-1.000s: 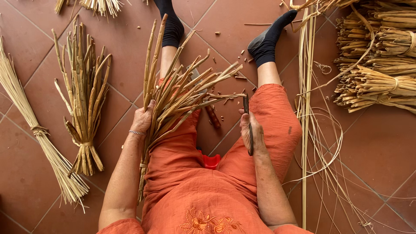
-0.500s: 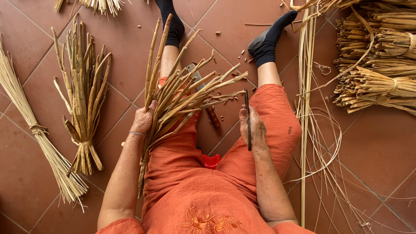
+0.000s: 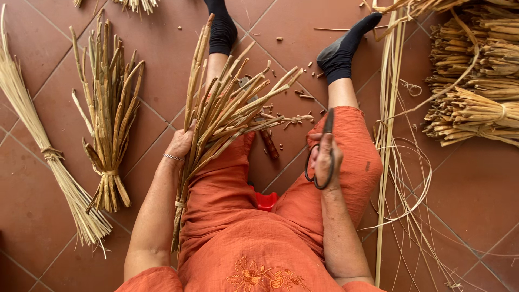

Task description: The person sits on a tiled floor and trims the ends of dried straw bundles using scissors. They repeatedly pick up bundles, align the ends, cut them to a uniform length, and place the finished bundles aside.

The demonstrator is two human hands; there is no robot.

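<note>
Your left hand [image 3: 181, 143] grips the reed bundle [image 3: 227, 116]; your right hand [image 3: 324, 159] clasps closed scissors [image 3: 323, 157], whose blades could nick your knee

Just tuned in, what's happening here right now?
A person sitting on a tiled floor grips a fanned bundle of dried reed stalks in the left hand, over the lap. The right hand holds black scissors, resting on the right knee, apart from the bundle. Cut bits lie between the legs. Two tied bundles lie to the left, stacked bundles to the right.
</note>
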